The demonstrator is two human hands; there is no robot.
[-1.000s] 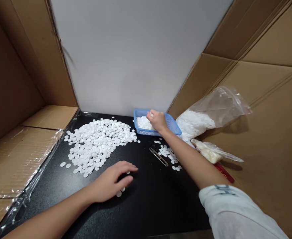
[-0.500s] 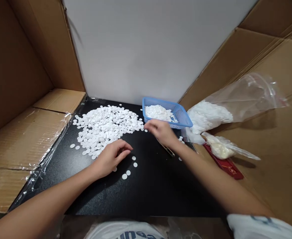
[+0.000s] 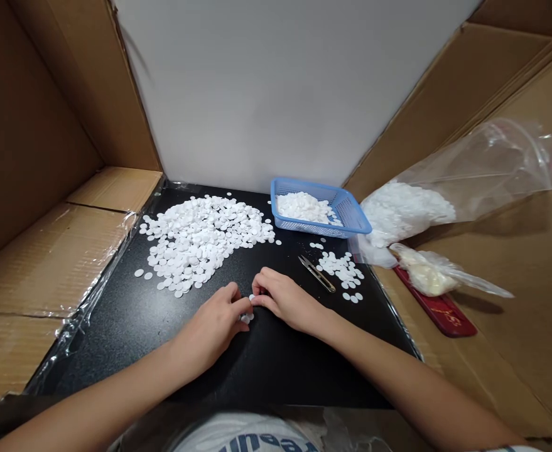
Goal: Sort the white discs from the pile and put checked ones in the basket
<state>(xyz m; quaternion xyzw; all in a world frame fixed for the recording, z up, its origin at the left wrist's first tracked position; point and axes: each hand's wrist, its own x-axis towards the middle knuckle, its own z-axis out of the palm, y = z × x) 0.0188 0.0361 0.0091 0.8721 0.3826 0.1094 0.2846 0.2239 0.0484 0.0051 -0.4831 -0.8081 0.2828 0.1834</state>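
Note:
Near the middle of the black table my left hand (image 3: 212,320) has its thumb and fingers bent together around a few small white discs (image 3: 246,319). My right hand (image 3: 285,300) faces it, thumb and fingertips closed on a single white disc (image 3: 252,297). The fingertips of both hands almost meet. Beyond my left hand spreads a large pile of white discs (image 3: 200,238). A smaller group of discs (image 3: 341,270) lies to the right of my right hand, and beside that group is a pair of thread snips (image 3: 317,274).
At the back right a blue plastic basket (image 3: 282,221) holds more discs. Past it lean a clear bag of white discs (image 3: 405,210) and a small bag of pale yellow material (image 3: 429,276) over a red flat object (image 3: 459,323). Cardboard walls (image 3: 506,81) stand at both sides.
My right hand has come back from beside the basket to meet my left hand, uncovering the snips and small disc group. The loose discs before my left hand are now gathered at its fingers.

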